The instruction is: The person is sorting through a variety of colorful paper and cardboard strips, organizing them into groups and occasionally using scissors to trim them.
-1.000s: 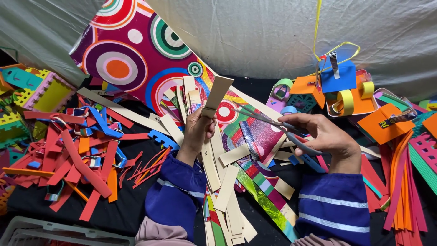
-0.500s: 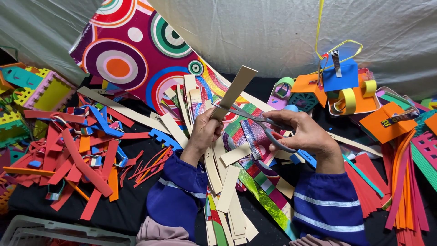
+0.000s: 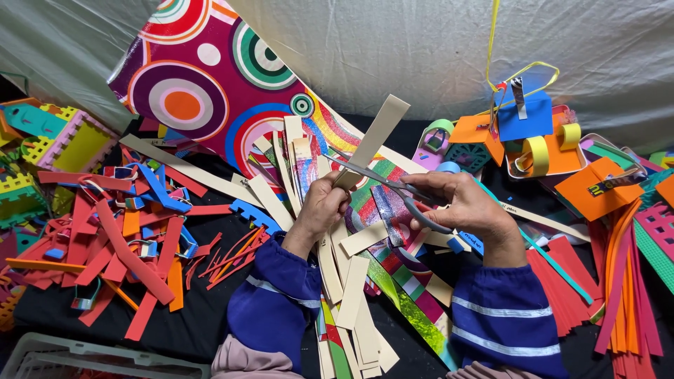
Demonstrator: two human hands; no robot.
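Between the two blue sleeves, the left hand [image 3: 321, 207] pinches one beige strip [image 3: 372, 140] upright while the right hand [image 3: 460, 203] closes around one pair of scissors [image 3: 393, 188] biting its base — over a dozen cut strips [image 3: 351, 302] lie below, this one not yet severed.

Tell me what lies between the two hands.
In the head view, grey scissors span from the right hand to the beige strip in the left hand, above loose striped and beige strips.
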